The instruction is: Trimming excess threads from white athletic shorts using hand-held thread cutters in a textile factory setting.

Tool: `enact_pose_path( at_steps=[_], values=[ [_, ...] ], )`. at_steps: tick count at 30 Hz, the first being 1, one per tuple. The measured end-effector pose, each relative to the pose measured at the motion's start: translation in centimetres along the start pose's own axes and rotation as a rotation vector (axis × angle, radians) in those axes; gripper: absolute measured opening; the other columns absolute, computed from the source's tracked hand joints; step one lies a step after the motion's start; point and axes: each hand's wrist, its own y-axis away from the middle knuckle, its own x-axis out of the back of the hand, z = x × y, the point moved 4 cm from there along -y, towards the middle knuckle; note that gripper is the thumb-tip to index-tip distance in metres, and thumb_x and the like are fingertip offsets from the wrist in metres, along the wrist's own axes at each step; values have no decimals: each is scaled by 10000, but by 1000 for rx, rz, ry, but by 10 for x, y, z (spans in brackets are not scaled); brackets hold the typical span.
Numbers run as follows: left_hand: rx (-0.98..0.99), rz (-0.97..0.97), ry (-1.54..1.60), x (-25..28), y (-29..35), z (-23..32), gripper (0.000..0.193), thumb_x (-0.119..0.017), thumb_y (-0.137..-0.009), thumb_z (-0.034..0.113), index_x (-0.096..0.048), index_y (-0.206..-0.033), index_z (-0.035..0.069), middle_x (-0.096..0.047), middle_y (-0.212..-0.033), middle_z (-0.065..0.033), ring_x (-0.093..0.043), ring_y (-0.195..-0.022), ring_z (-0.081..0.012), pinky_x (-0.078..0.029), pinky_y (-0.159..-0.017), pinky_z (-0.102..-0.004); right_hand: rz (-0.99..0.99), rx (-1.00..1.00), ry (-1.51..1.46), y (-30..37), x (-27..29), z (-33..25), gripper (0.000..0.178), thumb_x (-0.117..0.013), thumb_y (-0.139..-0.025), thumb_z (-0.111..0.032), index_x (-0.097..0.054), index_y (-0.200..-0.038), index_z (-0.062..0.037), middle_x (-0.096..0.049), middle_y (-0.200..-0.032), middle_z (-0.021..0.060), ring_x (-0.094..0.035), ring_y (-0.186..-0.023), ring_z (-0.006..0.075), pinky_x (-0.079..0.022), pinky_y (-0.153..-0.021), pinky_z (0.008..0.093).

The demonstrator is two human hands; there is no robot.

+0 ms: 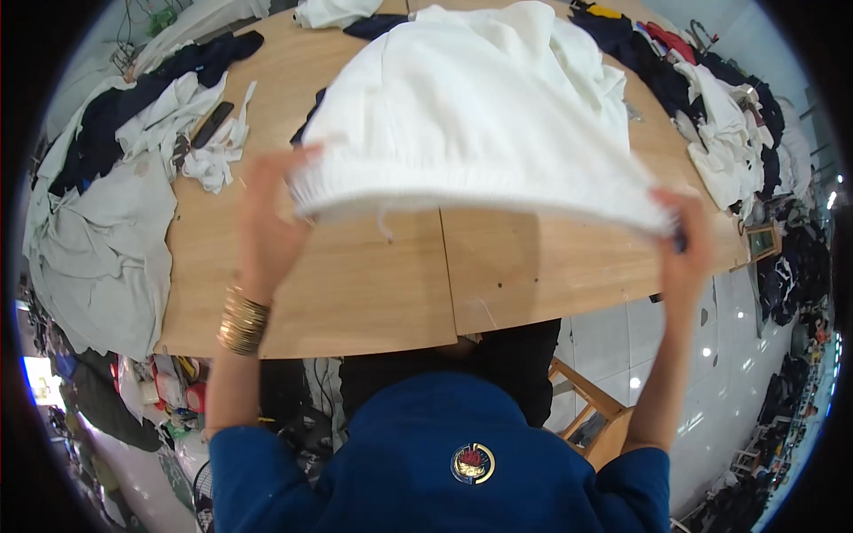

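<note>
A white garment (462, 107) with a gathered elastic waistband is stretched out in front of me over the table. A thin white drawstring (384, 224) dangles below its near edge. My left hand (277, 200), blurred by motion, grips the left end of the waistband. At the other end, my right hand (686, 233) is closed on the band. A small dark thing (681, 236) shows at the right fingers, too blurred to make out. The body of the garment spreads away from me, and its far part lies on dark cloth.
Grey cloth (107, 253) and dark cloth (147, 107) are heaped along the left of the wooden table (355, 293). A black oblong object (213, 124) lies there on white scraps. More garments (724, 138) pile up at the right edge. A wooden stool (591, 400) stands below right.
</note>
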Motion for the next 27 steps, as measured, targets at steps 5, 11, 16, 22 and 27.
enact_pose_path(
  at_steps=[5,11,16,22,27],
  values=[
    [262,-329,-147,-66,124,-22,627,-678,-594,17,-482,-1182,112,-483,-1149,-101,-444,-1027,-281,-327,-912,-392,-425,-268,28,126,-99,39,455,-622,-620,26,-586,-1035,-159,-505,-1029,75,-577,-791,251,-469,-639,337],
    [386,-395,-89,-65,160,-32,671,-673,-641,56,-390,-1248,98,-434,-1209,-114,-398,-1102,-298,-289,-941,-400,-469,-315,41,154,-106,37,489,-668,-628,-43,-564,-1084,-185,-489,-1067,52,-572,-813,258,-469,-630,342],
    [397,-392,-42,-56,151,-29,649,-670,-644,75,-400,-1234,91,-432,-1220,-113,-392,-1112,-302,-285,-942,-405,-492,-311,24,145,-101,30,506,-698,-615,-71,-565,-1088,-190,-489,-1077,47,-567,-864,251,-474,-643,334],
    [279,-412,59,-60,130,-8,516,-674,-643,98,-510,-1132,115,-456,-1213,-94,-415,-1098,-282,-269,-959,-410,-502,-334,0,140,-104,21,516,-700,-606,-65,-563,-1089,-185,-491,-1081,46,-561,-898,253,-479,-658,334],
    [188,-515,28,-85,114,16,529,-690,-646,145,-517,-1146,148,-449,-1259,-63,-381,-1177,-269,-201,-1008,-453,-510,-340,14,137,-104,20,502,-674,-620,-45,-560,-1088,-183,-496,-1072,45,-562,-890,256,-479,-654,339]
  ],
)
